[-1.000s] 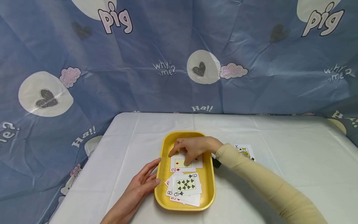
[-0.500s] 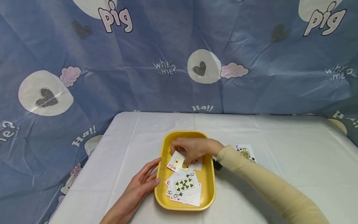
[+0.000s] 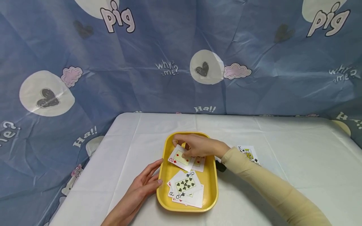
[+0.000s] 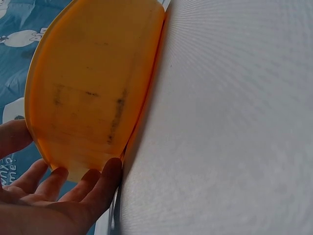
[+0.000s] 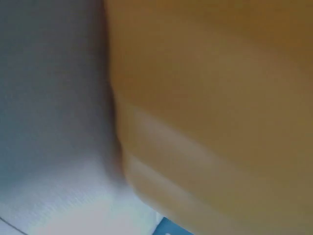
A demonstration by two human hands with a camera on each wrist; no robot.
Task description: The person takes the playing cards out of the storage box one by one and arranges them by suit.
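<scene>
In the head view, a yellow tray (image 3: 211, 194) holds playing cards. The right hand (image 3: 202, 147) reaches into its far half and pinches the two of diamonds (image 3: 178, 159), thumb on the card's face. That card is tilted, partly over a red-suit card (image 3: 199, 164). Nearer lies a loose overlapping pile, topped by a nine of clubs (image 3: 185, 185). The left hand (image 3: 141, 188) rests against the tray's left wall with extended fingers. In the left wrist view, its fingertips touch the tray's orange-looking outer wall (image 4: 93, 73). The right wrist view shows only the blurred tray side (image 5: 210, 107).
A king of spades (image 3: 247, 153) lies on the white tablecloth (image 3: 305, 150) right of the tray, partly behind the right sleeve (image 3: 268, 185). A small black object (image 3: 220, 166) sits by the tray's right wall. Blue printed cloth (image 3: 169, 94) hangs behind.
The two of diamonds has turned and shifted away from the person with the right hand. The nine of clubs has turned and slid slightly away on its pile. The left hand stays put.
</scene>
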